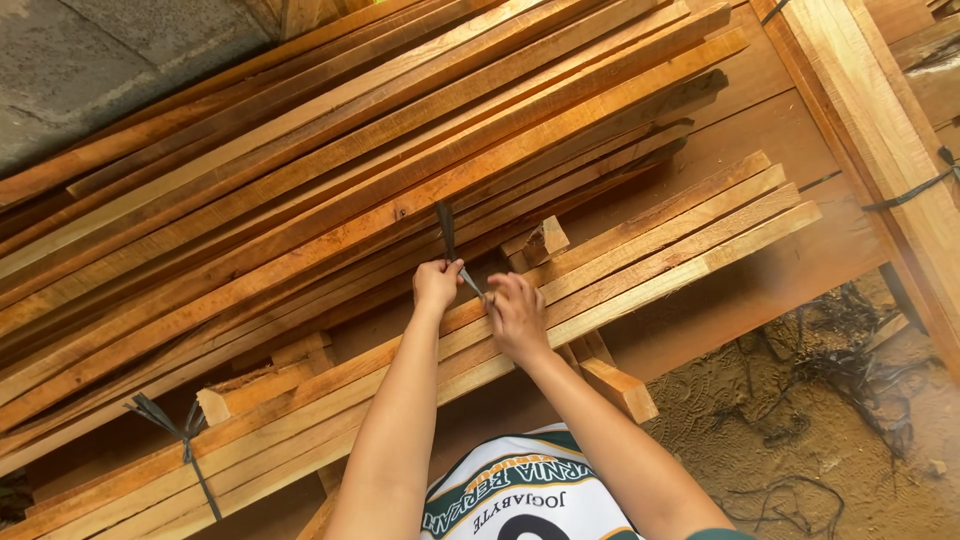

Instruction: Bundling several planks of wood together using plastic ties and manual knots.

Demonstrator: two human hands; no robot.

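Head view: the left hand (437, 284) pinches the upright end of a dark strap (446, 232) between thumb and fingertips, and the right hand (517, 316) grips the strap's other end low against the wood, fingers curled shut around it. The two hands sit close together, so the strap looks drawn taut between them.

The strap is a thin, flat, black band, its free tip sticking up above the left hand; it wraps a bundle (640, 255) of pale, rough-sawn slats lying flat and side by side, and the hands work at the bundle's near-middle, probably because a band holds best there.

A second black tie (180, 440) already binds the bundle far to the left of the hands. Behind the bundle lies a larger stack (350, 150) of long reddish slats. Short wood blocks (620, 388) prop the bundle from below. Right of the bundle, loose black straps (840, 380) lie on the sandy ground.
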